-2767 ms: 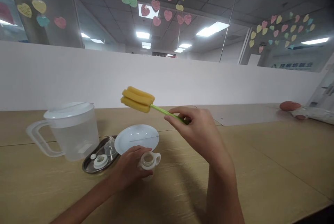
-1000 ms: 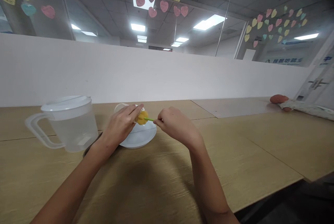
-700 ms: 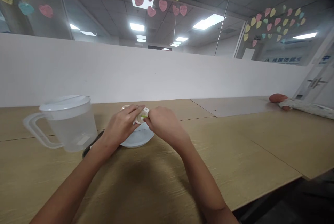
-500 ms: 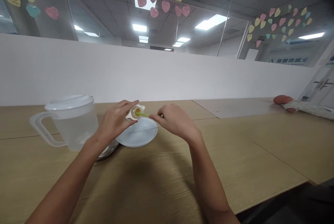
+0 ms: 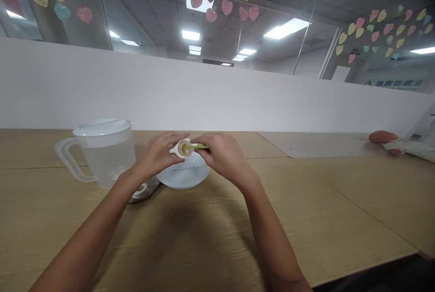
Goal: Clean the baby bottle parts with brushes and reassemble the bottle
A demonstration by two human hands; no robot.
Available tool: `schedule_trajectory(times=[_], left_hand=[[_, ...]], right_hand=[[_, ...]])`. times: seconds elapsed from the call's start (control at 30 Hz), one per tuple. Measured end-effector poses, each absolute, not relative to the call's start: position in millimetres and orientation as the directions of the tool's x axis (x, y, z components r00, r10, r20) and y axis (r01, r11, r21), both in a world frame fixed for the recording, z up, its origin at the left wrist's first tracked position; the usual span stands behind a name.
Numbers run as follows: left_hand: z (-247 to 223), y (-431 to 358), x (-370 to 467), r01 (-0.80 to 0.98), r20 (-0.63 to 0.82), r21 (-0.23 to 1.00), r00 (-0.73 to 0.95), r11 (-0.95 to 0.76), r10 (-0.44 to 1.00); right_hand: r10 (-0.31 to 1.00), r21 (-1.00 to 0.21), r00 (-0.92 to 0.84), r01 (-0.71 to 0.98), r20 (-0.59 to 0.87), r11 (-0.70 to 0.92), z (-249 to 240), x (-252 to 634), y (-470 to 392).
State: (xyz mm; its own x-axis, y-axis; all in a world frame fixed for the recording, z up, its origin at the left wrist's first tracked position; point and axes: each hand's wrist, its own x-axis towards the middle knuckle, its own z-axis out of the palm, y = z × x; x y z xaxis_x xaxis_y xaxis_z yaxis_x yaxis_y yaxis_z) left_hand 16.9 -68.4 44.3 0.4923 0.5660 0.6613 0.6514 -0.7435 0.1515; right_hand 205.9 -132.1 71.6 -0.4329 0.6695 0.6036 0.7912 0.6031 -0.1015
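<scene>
Far left on wooden table [image 5: 210, 246]: clear plastic pitcher [image 5: 103, 153] with white lid, upright, handle pointing left, apparently holding water. Just right of its base, partly hidden behind left forearm: metal tray [image 5: 149, 187] carrying small white parts [image 5: 140, 191]; what they are, too small to tell. Beside tray, directly under both hands: white dish [image 5: 185, 176], shallow.

Left hand [image 5: 158, 153] raised above dish, fingers wrapped closed around small clear bottle [image 5: 180, 148] with white handled collar, mouth turned toward the right. Yellow sponge head of brush visible inside the mouth. Green brush stem [image 5: 199, 147] nearly horizontal, running from bottle mouth into right hand [image 5: 220, 156]; right fingers pinched narrow on the stem close to the mouth.

Further right: bare table seam, lighter panel, then a reddish object [image 5: 379, 137] and pale cloth-like item [image 5: 411, 149] at far right edge, well apart from the work.

Risks, as judgement:
- Thin stem gripped near tip of fingers; a hard push may bend it or slip it through the pinch.
- Bottle held by fingers only, off the table; twisting force from brush may rotate it out of grip, dropping onto dish.
- Left elbow passes close to pitcher and tray; a sweep could knock loose parts or tip water.
</scene>
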Motion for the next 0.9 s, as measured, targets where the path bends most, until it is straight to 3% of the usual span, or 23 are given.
schedule_trajectory(times=[0.33,0.63,0.9], left_hand=[[35.2,-55.6,15.1,0.6,0.66,0.254,0.466,-0.759,0.589],[37.3,-43.0,-3.6,0.673,0.63,0.118,0.518,-0.73,0.579],[40.3,-51.5,7.8,0.68,0.619,0.106,0.526,-0.725,0.583]], right_hand=[[0.693,-0.304,-0.34,0.715,0.636,0.629,66.6,200.5,-118.3],[0.643,-0.255,-0.463,0.654,0.61,0.712,67.8,215.0,-115.9],[0.734,-0.436,-0.376,0.62,0.565,0.653,82.1,246.1,-135.8]])
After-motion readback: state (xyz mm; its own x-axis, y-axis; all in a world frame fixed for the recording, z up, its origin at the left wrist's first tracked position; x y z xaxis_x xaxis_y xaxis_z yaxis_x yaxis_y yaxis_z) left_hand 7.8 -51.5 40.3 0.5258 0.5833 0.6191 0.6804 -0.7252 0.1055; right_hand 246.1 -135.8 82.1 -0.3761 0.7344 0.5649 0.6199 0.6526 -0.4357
